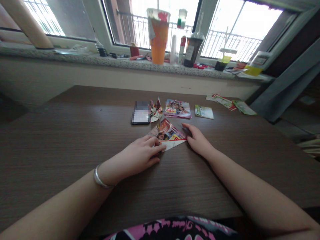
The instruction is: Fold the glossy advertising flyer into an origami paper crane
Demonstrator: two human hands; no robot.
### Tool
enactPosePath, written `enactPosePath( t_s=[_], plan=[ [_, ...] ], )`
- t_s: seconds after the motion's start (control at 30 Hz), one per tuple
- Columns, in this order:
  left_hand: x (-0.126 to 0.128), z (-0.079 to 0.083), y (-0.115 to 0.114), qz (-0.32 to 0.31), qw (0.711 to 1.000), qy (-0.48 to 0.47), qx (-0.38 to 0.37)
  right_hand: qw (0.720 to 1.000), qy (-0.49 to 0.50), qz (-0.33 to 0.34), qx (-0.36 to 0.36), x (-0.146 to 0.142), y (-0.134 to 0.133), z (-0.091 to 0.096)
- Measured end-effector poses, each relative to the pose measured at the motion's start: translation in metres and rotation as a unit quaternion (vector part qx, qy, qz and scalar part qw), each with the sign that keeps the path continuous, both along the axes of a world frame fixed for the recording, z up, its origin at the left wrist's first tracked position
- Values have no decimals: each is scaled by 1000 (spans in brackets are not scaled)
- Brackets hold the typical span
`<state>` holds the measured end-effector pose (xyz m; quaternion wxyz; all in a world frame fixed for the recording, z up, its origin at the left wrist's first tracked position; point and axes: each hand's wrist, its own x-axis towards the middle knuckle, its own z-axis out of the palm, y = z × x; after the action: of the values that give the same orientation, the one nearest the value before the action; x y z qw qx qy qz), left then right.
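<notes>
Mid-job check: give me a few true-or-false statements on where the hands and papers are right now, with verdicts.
1. The left hand and right hand both touch the folded flyer lying on the table. True.
2. The phone lies right of the flyer stack. False: it lies to its left.
3. The bracelet is worn on the right arm. False: it is on the left.
4. A tall orange cup stands on the windowsill. True.
5. A green card lies right of the flyer stack. True.
</notes>
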<state>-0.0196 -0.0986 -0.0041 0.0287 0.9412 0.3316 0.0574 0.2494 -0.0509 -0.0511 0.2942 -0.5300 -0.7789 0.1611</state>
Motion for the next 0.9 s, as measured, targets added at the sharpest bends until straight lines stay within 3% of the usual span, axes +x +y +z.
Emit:
enactPosePath(
  t_s=[0.17,0.37,0.57,0.73,0.9],
  plan=[
    [1,-6,1,15,1000,-9,17,997,70,-7,24,0,-1,5],
    [3,-2,4,-23,999,-44,-2,990,90,60,87,-3,-8,11],
    [2,-9,9,-9,998,-53,14,989,77,94,90,-6,-13,14],
    [3,-16,13,-34,996,-70,39,989,67,111,76,-9,-15,15],
    [2,-16,14,10,996,-62,69,988,57,126,70,-9,-16,17]
  ],
)
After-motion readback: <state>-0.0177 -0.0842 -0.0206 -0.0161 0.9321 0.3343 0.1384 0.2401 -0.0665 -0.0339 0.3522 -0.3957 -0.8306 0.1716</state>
